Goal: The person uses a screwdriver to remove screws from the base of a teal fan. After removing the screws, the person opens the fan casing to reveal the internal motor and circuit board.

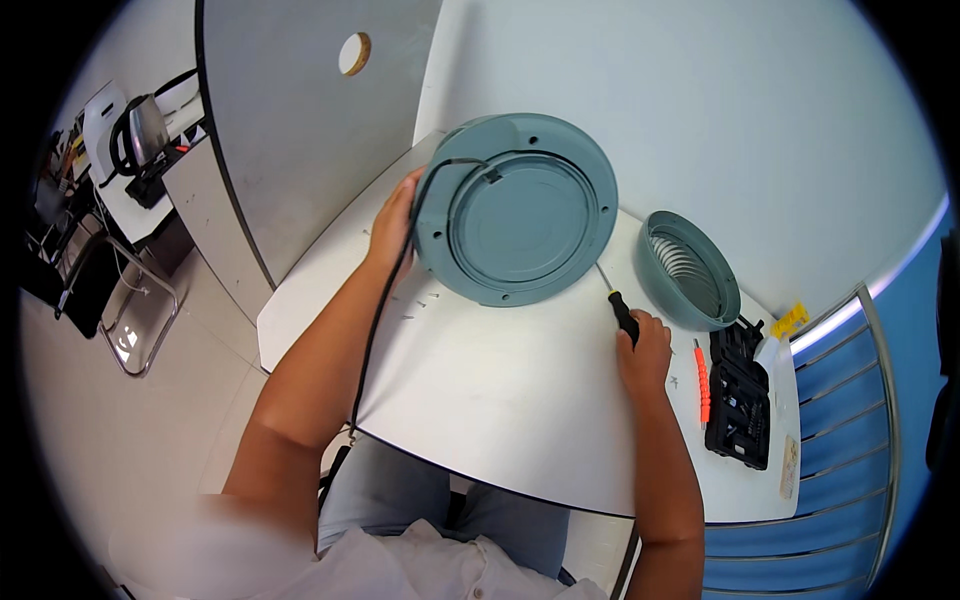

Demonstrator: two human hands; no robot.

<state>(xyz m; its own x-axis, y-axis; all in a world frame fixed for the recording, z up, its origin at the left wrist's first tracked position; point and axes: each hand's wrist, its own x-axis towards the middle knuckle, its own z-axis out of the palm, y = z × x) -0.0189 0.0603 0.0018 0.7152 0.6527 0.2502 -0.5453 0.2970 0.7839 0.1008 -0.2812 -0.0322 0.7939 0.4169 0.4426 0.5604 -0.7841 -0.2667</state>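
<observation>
A round grey-green appliance base (525, 222) is tilted up over the table, its underside facing me. Several dark screw holes dot its rim, and a black power cord (382, 310) runs from it down past the table edge. My left hand (392, 225) grips its left side, fingers partly hidden behind it. In my right hand (645, 350) is a screwdriver (622, 315) with a black and yellow handle, its shaft reaching toward the base's lower right rim. Several small screws (420, 302) lie on the white table below the base.
Right of the base rests a grey-green round housing (688, 270) with a ribbed inside. Near it lie an orange flexible shaft (702, 385) and an open black tool case (738, 395). A grey partition (310, 120) and a white wall (700, 110) border the table (480, 400).
</observation>
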